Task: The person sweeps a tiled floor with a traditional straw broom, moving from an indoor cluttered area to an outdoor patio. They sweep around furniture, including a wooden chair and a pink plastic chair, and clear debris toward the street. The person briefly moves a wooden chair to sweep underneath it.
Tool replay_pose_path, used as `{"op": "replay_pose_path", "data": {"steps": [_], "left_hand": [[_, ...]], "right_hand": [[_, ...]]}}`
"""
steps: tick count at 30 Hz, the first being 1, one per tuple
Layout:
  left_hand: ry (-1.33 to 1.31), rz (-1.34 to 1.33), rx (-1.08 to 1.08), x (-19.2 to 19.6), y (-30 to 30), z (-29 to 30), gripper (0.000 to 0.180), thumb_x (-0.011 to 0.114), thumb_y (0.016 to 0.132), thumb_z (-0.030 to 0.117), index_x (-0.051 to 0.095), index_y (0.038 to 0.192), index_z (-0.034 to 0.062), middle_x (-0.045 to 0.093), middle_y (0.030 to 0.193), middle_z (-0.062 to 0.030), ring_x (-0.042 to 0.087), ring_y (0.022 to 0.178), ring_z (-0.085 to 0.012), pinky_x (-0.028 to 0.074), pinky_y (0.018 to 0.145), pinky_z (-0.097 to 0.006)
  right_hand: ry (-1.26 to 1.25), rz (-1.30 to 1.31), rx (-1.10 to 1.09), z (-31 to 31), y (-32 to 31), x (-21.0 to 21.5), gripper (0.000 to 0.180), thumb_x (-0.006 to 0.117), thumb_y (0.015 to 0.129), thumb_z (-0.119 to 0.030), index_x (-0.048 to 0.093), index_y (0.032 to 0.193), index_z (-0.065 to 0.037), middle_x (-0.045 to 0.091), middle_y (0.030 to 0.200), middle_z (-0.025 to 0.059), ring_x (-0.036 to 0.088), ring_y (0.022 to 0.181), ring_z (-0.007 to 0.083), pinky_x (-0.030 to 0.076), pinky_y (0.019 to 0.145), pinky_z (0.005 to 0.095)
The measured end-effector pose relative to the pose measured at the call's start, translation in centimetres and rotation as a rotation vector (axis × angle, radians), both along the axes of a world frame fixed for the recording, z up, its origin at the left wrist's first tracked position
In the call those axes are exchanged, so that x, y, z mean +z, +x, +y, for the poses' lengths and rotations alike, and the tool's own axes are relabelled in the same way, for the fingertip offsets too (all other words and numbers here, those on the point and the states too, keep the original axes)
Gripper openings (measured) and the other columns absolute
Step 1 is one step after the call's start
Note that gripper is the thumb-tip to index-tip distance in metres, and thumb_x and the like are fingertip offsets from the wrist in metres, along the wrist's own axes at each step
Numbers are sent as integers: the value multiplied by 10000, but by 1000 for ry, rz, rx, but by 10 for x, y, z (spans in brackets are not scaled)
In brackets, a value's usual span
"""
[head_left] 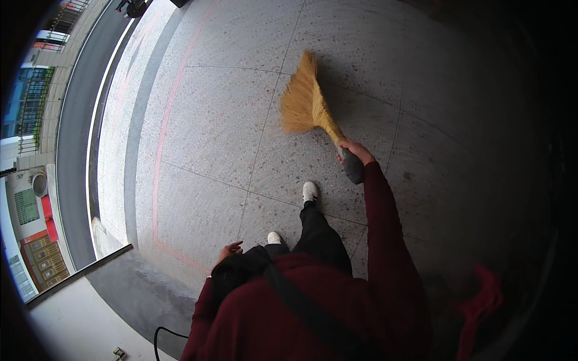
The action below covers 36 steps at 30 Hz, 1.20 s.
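A straw broom with a fanned yellow head and a dark grey grip is held out ahead of me, a little to the right. My right hand is wrapped round its handle just above the grey end. The bristles spread toward the far left, over the speckled floor; whether they press on it is hard to tell. Beside my hip, low on the left, hangs my left hand, holding nothing visible, with its fingers partly stretched out.
My white shoes stand in mid-stride on the floor. A pink line runs along the left, with a road and buildings beyond it. A white wall is at lower left. Something red and stringy lies in shadow at lower right.
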<state>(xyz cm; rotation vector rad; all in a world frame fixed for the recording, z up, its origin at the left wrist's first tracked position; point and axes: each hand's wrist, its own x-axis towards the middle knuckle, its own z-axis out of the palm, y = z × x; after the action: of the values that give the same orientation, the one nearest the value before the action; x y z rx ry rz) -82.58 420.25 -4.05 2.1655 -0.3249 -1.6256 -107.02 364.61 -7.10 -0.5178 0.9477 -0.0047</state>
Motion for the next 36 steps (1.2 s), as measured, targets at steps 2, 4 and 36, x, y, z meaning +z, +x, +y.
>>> {"op": "replay_pose_path", "data": {"steps": [2,4,36], "left_hand": [[-46,12,-33,-8,12,-27,379,600,777,157,518,1145,121,570,1008,-146,573,889,-209,467,752,-320],[-74,10,-108,-6,19,-64,377,586,785,149,509,1152,114,570,1006,-150,573,897,-214,474,742,-320],[-488,167,-697,-78,177,-568,448,537,769,128,448,1197,33,575,748,4,540,693,-77,436,632,-218]], "right_hand": [[13,129,-57,-11,-69,18,463,593,750,-222,362,1129,-90,505,745,86,523,578,154,458,474,283],[20,165,-168,-13,-137,30,401,607,733,-232,396,1031,-66,508,728,81,522,589,153,460,493,275],[-477,238,203,-222,61,39,829,698,618,-211,266,1279,45,555,1032,91,528,888,103,387,786,202]]}}
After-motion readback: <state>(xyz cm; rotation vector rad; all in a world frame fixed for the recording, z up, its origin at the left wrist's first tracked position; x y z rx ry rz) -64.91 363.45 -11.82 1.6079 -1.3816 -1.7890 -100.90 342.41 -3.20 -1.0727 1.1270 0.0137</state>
